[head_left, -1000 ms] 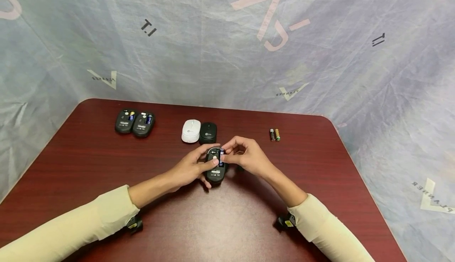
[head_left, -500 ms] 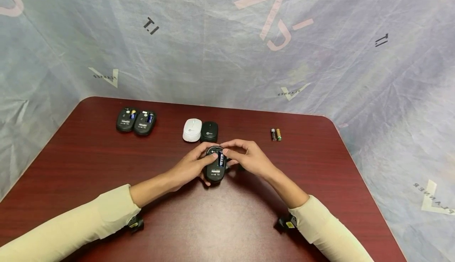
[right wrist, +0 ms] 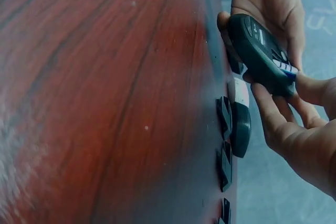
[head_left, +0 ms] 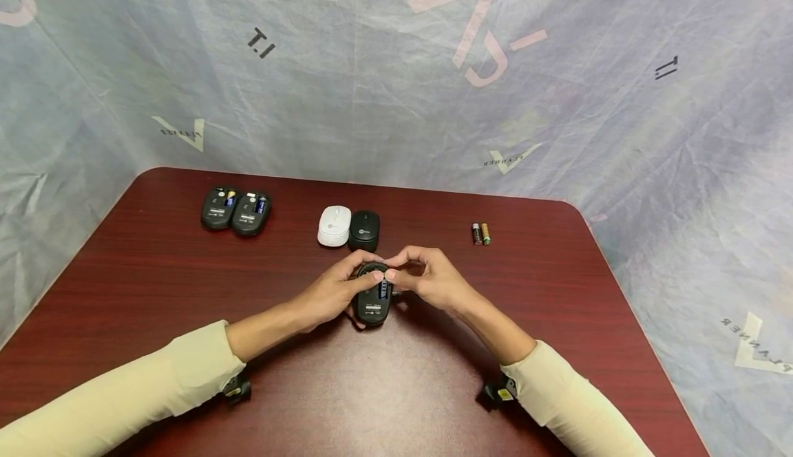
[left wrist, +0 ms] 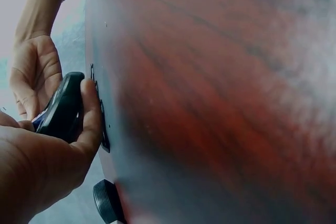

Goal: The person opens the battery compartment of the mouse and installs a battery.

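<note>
My left hand (head_left: pixel 328 290) grips a black computer mouse (head_left: pixel 372 309), underside up, with its thumb across the upper part and fingers beneath. A blue battery (head_left: pixel 383 288) lies in the slot on the mouse's underside. From the right, my right hand (head_left: pixel 434 279) holds the mouse's far end. Its thumb presses the battery end, and its fingers reach under the mouse in the right wrist view. Both thumb tips sit side by side over the slot. In the left wrist view the mouse (left wrist: pixel 65 103) shows edge-on, held above the table.
Two overturned black mice (head_left: pixel 235 213) with batteries in their slots lie at back left. A white mouse (head_left: pixel 334 226) and a black mouse (head_left: pixel 364 230) stand upright behind the hands. Two loose batteries (head_left: pixel 480 233) lie at right. Thin black pieces (right wrist: pixel 224 166) show on the table (head_left: pixel 557 292).
The right thumb shifts off the battery's side, then comes back over its upper end beside the left thumb. The mouse has moved slightly toward me and tilted. Things on the table stay put.
</note>
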`<state>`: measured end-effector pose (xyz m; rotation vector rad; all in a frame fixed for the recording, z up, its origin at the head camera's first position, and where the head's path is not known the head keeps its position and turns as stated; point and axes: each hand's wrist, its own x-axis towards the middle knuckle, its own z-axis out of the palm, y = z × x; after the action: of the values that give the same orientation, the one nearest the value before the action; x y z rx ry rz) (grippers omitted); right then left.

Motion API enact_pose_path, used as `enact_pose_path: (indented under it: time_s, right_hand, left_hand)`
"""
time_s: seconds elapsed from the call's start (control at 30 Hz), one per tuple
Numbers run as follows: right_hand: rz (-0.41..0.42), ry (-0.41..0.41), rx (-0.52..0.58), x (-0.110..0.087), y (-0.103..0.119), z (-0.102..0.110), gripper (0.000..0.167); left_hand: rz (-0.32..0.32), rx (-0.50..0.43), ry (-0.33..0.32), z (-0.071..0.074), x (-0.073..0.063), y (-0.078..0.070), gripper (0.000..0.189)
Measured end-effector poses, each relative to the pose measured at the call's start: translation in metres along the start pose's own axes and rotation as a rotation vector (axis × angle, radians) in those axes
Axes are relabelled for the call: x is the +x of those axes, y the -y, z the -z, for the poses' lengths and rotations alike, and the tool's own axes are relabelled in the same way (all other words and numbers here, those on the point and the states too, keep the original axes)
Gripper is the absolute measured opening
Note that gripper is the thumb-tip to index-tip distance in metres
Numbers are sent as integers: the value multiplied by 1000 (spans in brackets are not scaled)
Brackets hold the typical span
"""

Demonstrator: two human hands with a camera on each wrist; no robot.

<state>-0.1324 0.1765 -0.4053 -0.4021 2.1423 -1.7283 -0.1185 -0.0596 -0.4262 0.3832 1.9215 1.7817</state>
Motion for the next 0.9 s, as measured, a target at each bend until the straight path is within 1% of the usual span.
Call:
enact_pose_path:
  time_s: [0.17, 0.23, 0.4, 0.43, 0.47, 0.57, 0.67, 0.8, 0.9]
  right_hand:
    - [38, -37, -74, 0, 3, -4, 15]
    - [68, -60, -149, 0, 5, -6, 14]
    - [162, -153, -385, -4, 10, -16, 14]
    - [178, -170, -420, -5, 10, -18, 14]
    - [187, -180, -432, -5, 11, -20, 14]
    - [197, -192, -435, -6, 11, -23, 14]
    - [185, -177, -396, -5, 10, -24, 15]
    - [163, -124, -337, -3, 9, -24, 18]
    - [138, -75, -297, -1, 10, -24, 25]
  left_hand:
    - [-12, 54, -11, 0, -1, -3, 35]
    - [-32, 88, -34, 0, -1, -5, 33]
    - [-118, 288, -135, -1, -1, -8, 28]
    - [-129, 331, -156, -1, -1, -9, 27]
    - [-135, 365, -171, -1, -1, -9, 26]
    - [-140, 420, -192, 0, -2, -9, 23]
    - [-140, 449, -201, 2, -2, -8, 22]
    - [-130, 455, -209, 5, -3, -5, 21]
    - [-111, 455, -208, 10, -3, -5, 22]
